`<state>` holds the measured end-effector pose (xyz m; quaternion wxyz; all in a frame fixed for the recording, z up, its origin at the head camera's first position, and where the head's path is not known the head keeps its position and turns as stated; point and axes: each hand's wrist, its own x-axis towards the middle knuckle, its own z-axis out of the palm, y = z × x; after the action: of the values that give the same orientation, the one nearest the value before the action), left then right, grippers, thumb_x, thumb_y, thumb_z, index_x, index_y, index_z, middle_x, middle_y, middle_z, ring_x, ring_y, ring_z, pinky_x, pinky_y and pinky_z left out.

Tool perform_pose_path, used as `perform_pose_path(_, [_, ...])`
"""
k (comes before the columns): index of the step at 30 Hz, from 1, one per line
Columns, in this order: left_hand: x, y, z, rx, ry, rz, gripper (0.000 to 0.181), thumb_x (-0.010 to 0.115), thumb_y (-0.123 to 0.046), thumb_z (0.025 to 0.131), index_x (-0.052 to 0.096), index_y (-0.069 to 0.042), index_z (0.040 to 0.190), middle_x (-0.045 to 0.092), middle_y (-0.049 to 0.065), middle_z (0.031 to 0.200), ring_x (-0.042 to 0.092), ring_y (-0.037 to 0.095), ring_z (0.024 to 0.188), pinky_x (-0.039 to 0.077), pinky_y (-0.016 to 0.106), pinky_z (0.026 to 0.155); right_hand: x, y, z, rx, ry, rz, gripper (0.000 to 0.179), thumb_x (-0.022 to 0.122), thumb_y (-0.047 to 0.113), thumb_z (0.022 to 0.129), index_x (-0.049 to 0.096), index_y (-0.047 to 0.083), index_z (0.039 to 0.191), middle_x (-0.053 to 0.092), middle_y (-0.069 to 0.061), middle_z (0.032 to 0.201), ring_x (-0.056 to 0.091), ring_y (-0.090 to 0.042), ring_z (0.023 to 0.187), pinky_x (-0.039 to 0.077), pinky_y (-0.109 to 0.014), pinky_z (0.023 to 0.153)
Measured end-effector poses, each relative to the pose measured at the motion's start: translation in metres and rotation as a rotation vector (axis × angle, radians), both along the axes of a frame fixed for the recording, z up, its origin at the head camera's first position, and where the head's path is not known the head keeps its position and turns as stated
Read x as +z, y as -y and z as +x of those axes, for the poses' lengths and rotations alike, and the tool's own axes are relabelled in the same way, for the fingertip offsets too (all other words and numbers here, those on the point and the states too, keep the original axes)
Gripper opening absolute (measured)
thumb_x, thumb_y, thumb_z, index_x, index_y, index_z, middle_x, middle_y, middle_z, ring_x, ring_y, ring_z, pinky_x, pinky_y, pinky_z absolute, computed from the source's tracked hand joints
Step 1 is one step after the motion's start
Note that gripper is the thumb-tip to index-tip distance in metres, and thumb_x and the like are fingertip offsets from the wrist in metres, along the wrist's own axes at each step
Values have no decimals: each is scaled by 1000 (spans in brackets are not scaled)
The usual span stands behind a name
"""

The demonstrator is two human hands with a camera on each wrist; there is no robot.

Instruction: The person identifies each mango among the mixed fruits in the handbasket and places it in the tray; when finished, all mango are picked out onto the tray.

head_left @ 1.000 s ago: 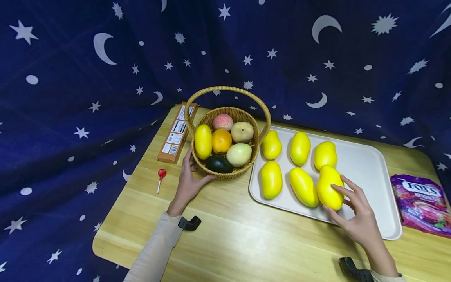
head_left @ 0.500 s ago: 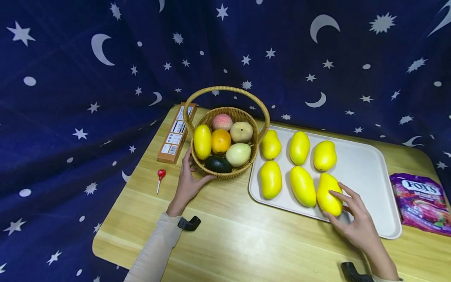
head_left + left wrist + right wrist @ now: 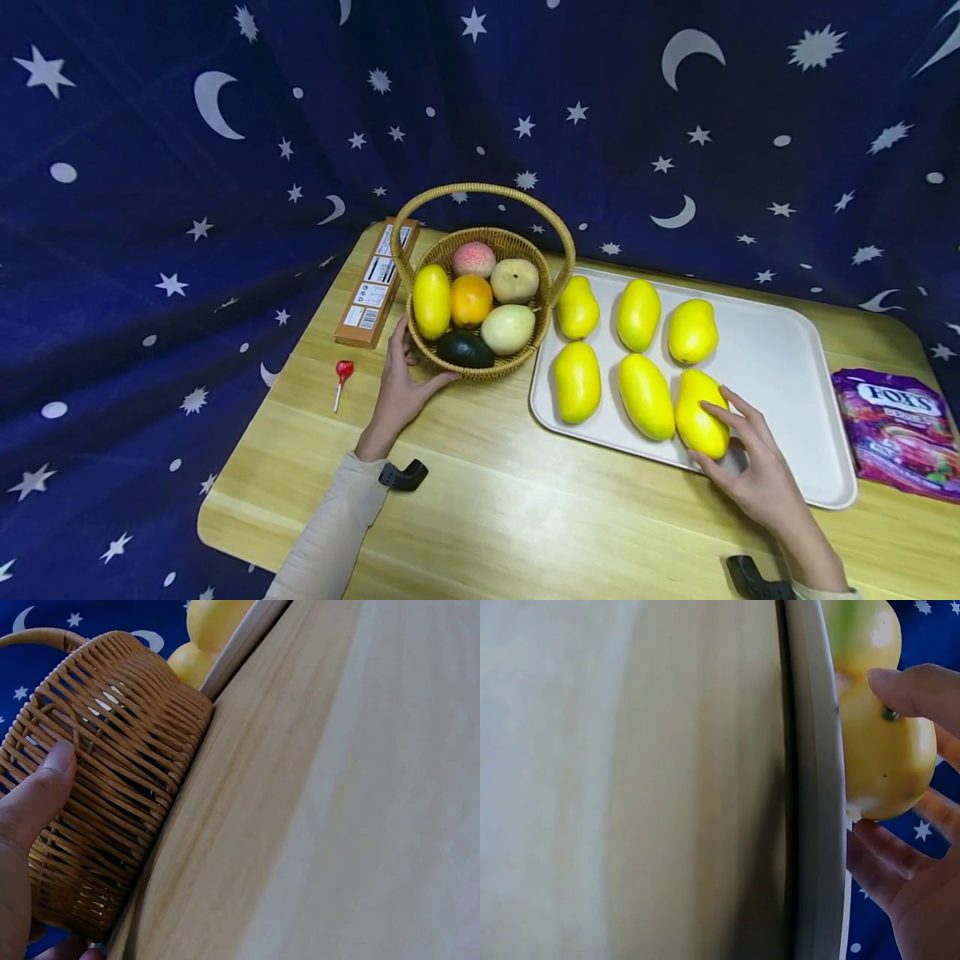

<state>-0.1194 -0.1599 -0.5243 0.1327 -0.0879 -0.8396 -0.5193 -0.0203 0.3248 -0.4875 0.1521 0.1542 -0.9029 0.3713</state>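
My left hand (image 3: 401, 400) holds the near left side of a wicker basket (image 3: 487, 374) with a tall arched handle. In the left wrist view the thumb presses on the basket's weave (image 3: 120, 765). Inside lie a peach (image 3: 474, 260), an orange (image 3: 471, 300), a dark green avocado-shaped fruit (image 3: 465, 350) and other fruit. My right hand (image 3: 761, 467) has thumb and fingers round a yellow mango (image 3: 699, 417) at the near edge of a white tray (image 3: 772, 367). Several more mangoes, such as the neighbouring mango (image 3: 647, 397), stand in two rows there.
A purple sweets bag (image 3: 896, 433) lies right of the tray. Left of the basket are a long orange-brown box (image 3: 367, 304) and a red lollipop (image 3: 343, 371). A dark blue curtain (image 3: 300, 167) with stars and moons hangs behind the wooden table (image 3: 525, 517).
The right hand has brought its mango slightly down and nearer, onto the tray in the front row, leaving a gap to the mango behind. The left hand and basket stay put.
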Motion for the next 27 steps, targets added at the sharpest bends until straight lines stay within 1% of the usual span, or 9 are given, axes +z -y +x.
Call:
perform_pose_path(3, [1, 0, 0, 2, 2, 3, 121, 90, -27, 69, 8, -28, 157, 37, 11, 149, 52, 26, 120, 48, 40, 87, 1, 1, -1, 8, -15, 2, 84, 84, -21, 50, 60, -1, 128, 33, -20, 153, 32, 3, 134, 33, 3, 89])
perform_pose_path(5, [1, 0, 1, 3, 8, 2, 120, 90, -27, 69, 8, -29, 157, 37, 10, 149, 51, 26, 120, 48, 40, 87, 1, 1, -1, 11, -21, 6, 84, 84, -22, 50, 60, -1, 128, 33, -21, 152, 32, 3, 135, 32, 3, 89])
perform_pose_path(11, [0, 0, 1, 4, 10, -4, 120, 90, -27, 70, 8, -29, 157, 37, 11, 150, 51, 26, 121, 48, 40, 88, 1, 1, -2, 11, -28, 13, 84, 83, -23, 50, 61, -2, 128, 35, -31, 147, 30, 2, 136, 30, 2, 93])
perform_pose_path(18, [0, -1, 1, 9, 15, 9, 120, 90, -26, 69, 9, -31, 157, 36, 8, 150, 52, 24, 120, 48, 37, 88, 2, 2, -2, 8, -30, 25, 84, 81, -24, 50, 60, -2, 128, 34, -36, 144, 27, 3, 137, 27, 2, 93])
perform_pose_path(20, [0, -1, 1, 10, 18, 13, 121, 91, -25, 68, 9, -31, 157, 35, 7, 151, 52, 24, 120, 47, 37, 88, 1, 3, -1, -8, -30, 38, 84, 83, -22, 51, 61, 0, 129, 35, -35, 144, 26, 2, 137, 24, 1, 94])
perform_pose_path(21, [0, -1, 1, 11, 19, 15, 121, 91, -24, 68, 9, -32, 157, 35, 7, 151, 52, 23, 120, 47, 36, 88, 1, 3, -1, -20, -29, 44, 84, 84, -19, 51, 61, 2, 129, 36, -33, 145, 27, 0, 136, 21, -1, 95])
perform_pose_path(22, [0, -1, 1, 12, 18, 14, 121, 91, -24, 68, 9, -31, 157, 35, 7, 151, 52, 23, 120, 47, 36, 88, 1, 3, 0, -33, -25, 51, 83, 85, -17, 52, 61, 3, 129, 36, -32, 146, 28, -5, 136, 19, -3, 96])
perform_pose_path(25, [0, -1, 1, 12, 14, 10, 121, 91, -24, 68, 9, -31, 157, 36, 8, 150, 52, 23, 120, 47, 36, 88, 0, 3, 1, -67, -15, 64, 82, 86, -11, 54, 62, 7, 130, 38, -28, 147, 33, -27, 132, 16, -12, 95])
perform_pose_path(27, [0, -1, 1, 10, 10, 7, 121, 91, -24, 68, 9, -31, 157, 36, 8, 150, 52, 23, 120, 48, 36, 88, 1, 3, 2, -77, -7, 63, 82, 87, -10, 54, 62, 8, 130, 37, -27, 148, 34, -39, 126, 15, -14, 94])
